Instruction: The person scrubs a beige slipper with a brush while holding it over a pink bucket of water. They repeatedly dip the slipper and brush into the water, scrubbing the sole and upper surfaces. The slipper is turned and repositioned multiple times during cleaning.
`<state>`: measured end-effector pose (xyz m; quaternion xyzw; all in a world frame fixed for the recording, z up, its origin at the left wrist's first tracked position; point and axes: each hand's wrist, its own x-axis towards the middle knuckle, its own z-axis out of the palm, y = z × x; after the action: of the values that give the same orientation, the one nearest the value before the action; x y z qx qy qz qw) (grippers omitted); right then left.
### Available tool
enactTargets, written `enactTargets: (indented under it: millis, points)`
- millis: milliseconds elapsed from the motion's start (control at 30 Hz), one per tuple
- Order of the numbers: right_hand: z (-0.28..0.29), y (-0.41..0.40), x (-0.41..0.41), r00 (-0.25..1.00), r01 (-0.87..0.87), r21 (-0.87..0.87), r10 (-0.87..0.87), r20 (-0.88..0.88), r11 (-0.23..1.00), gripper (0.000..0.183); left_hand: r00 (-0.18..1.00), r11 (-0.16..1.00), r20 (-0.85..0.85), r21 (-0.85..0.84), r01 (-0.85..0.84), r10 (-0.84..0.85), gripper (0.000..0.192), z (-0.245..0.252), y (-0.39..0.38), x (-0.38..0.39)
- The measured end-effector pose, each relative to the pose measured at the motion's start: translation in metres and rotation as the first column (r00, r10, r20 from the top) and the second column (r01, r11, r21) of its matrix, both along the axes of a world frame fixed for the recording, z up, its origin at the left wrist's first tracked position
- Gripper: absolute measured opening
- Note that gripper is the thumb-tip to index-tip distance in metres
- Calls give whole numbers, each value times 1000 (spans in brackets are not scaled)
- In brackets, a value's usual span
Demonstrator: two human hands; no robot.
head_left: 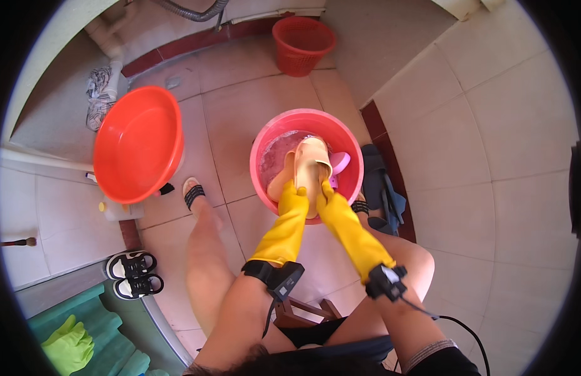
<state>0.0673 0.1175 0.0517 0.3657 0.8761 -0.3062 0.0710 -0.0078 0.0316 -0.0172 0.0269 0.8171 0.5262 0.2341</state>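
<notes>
Both my hands wear yellow rubber gloves and meet over a pink plastic basin [260, 141] on the floor. My left hand [293, 202] grips the left edge of a cream slide sandal [314, 152], its thumb on the footbed. On the sandal's right side is my right hand [329, 199], closed around the edge near the strap; something brown, perhaps a brush, shows partly under the strap. A second cream sandal [280, 185] leans in the basin at the left. A pink-purple clog [339, 162] lies at the right, partly hidden. Sudsy water [281, 145] fills the basin's bottom.
An orange-red basin [140, 141] stands tilted at the left, near a white jug [119, 210]. A red basket [303, 47] is by the back wall. Dark slippers [374, 174] lie right of the pink basin. Black-and-white shoes [133, 275] and a green glove [69, 345] are lower left.
</notes>
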Motion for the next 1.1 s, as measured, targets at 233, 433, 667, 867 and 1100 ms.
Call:
enactTargets:
  millis: [233,433,667,867,1100]
  points:
    - [46,-11,-10,987,-31,24,27,157,999,47,999,999,28,44,29,-30,42,-5,-3,-2]
    - [15,-22,11,998,-17,-28,19,58,999,49,997,996,-38,61,-67,69,38,-32,2,-5]
    - [40,-39,72,936,134,-202,-191,-297,970,47,964,925,-142,343,-165,225,36,-37,4,-7]
    - [89,-19,50,922,367,-310,-388,-5,877,51,977,922,-99,360,-142,189,35,-10,-1,-9]
    - [84,-23,50,935,330,-314,-355,-24,890,52,986,920,-26,365,-143,164,36,-7,-1,-9]
